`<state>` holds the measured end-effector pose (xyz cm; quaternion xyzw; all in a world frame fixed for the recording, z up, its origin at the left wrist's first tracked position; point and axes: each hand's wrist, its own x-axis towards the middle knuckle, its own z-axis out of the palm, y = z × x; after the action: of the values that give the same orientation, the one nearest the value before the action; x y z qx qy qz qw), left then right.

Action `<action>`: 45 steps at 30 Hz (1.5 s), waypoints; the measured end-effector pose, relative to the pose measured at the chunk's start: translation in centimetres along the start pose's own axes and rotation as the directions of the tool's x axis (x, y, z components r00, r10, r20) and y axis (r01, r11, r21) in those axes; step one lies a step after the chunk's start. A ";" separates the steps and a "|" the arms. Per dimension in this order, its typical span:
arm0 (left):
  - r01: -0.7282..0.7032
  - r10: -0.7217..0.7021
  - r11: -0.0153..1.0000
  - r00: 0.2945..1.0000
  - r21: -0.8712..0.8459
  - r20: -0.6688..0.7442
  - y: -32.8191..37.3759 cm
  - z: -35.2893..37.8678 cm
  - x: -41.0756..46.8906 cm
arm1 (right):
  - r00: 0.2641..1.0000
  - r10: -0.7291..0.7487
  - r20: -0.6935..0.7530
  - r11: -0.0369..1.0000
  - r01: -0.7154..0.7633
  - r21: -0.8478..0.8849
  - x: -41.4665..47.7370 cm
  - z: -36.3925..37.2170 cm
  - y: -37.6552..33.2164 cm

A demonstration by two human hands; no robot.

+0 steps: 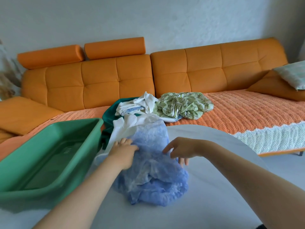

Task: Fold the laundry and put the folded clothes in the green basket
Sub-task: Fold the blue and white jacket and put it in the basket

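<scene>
A crumpled light blue garment point(153, 177) lies on the white table point(214, 204) in front of me. My left hand point(123, 150) grips its upper left edge, next to a white garment point(127, 129). My right hand point(179, 148) hovers over the blue cloth's right side with fingers spread and relaxed, holding nothing. The green basket point(33, 164) stands at the left on the table, with no clothes inside. Further back lie a dark green cloth point(109, 116), a white patterned piece point(137, 104) and a green leaf-print garment point(183, 104).
An orange sofa point(102, 80) runs along the wall behind, its seat under an orange quilted cover point(247, 109) with a white lace edge. A patterned pillow point(292, 75) rests at the far right.
</scene>
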<state>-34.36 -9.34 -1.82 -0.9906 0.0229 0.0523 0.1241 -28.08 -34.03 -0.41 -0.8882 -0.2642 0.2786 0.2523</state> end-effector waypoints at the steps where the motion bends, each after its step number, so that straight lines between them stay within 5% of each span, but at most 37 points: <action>1: -0.014 0.000 0.993 0.994 -0.121 -0.112 0.5 -0.1 -0.3 | 0.994 -0.035 -0.103 0.994 0.024 -0.106 0.1 -0.1 0.1; 3: -0.080 -0.015 0.909 0.975 -0.409 -0.224 2.3 -0.4 -0.9 | 0.952 -0.138 -0.274 0.952 0.051 -0.303 0.3 -0.1 0.9; 5: -0.099 0.037 0.827 0.992 -0.554 -0.122 4.5 -0.1 -1.7 | 0.933 -0.217 -0.288 0.866 0.048 -0.498 0.7 0.2 2.3; 8: -0.059 0.108 0.906 0.990 -0.418 0.094 5.8 2.1 -2.6 | 0.936 -0.292 -0.198 0.670 0.053 -0.740 1.6 1.2 2.8; 12: -0.041 0.075 0.836 0.996 -0.548 0.040 4.7 3.1 -3.0 | 0.926 -0.348 -0.144 0.615 0.110 -0.781 2.4 1.6 1.4; 18: -0.048 0.161 0.889 0.964 -0.456 0.211 1.3 0.3 -5.2 | 0.979 -0.195 -0.064 0.836 0.132 -0.533 0.5 2.9 -1.4; 25: 0.056 0.274 0.828 0.828 -0.558 0.490 0.6 -3.3 -7.6 | 0.950 0.067 0.306 0.997 -0.078 0.022 -3.9 3.9 -2.5; 27: 0.098 0.260 0.767 0.856 -0.634 0.446 -0.2 -3.5 -7.2 | 0.983 0.052 0.176 0.991 -0.073 0.112 -4.6 2.9 -2.3; 29: 0.100 0.116 0.729 0.957 -0.677 0.267 -1.3 -3.1 -5.7 | 0.990 0.062 -0.123 0.996 -0.052 0.077 -4.0 2.2 -1.7; 32: 0.130 -0.192 0.879 0.977 -0.459 -0.091 -2.7 -3.2 -3.8 | 0.859 0.145 -0.492 0.989 -0.106 0.106 -2.3 1.5 -0.5; 34: 0.231 -0.313 0.879 0.939 -0.417 -0.139 -3.6 -3.3 -2.9 | 0.771 0.020 -0.637 1.000 -0.009 0.021 -2.0 1.5 -0.2; 37: 0.298 -0.291 0.685 0.948 -0.665 0.125 -3.7 -3.4 -1.9 | 0.733 -0.435 -0.523 0.900 0.345 -0.265 -2.2 1.9 -2.1; 40: 0.312 -0.185 0.366 0.948 -0.877 0.260 -2.7 -4.2 -1.8 | 0.818 -0.481 -0.315 0.864 0.381 -0.330 -0.4 3.4 -3.9; 43: 0.067 -0.248 0.439 0.968 -0.896 -0.049 -1.6 -4.5 -1.4 | 0.838 -0.390 -0.381 0.901 0.263 -0.345 2.2 3.7 -4.1; 45: -0.047 -0.151 0.496 0.979 -0.867 -0.139 -0.5 -4.2 -2.2 | 0.867 -0.259 -0.427 0.942 0.128 -0.312 3.2 3.2 -4.6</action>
<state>-36.06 -9.83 2.57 -0.9193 -0.0244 -0.0449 -0.3903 -29.32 -27.74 -1.10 -0.9236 -0.3209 -0.0066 0.2098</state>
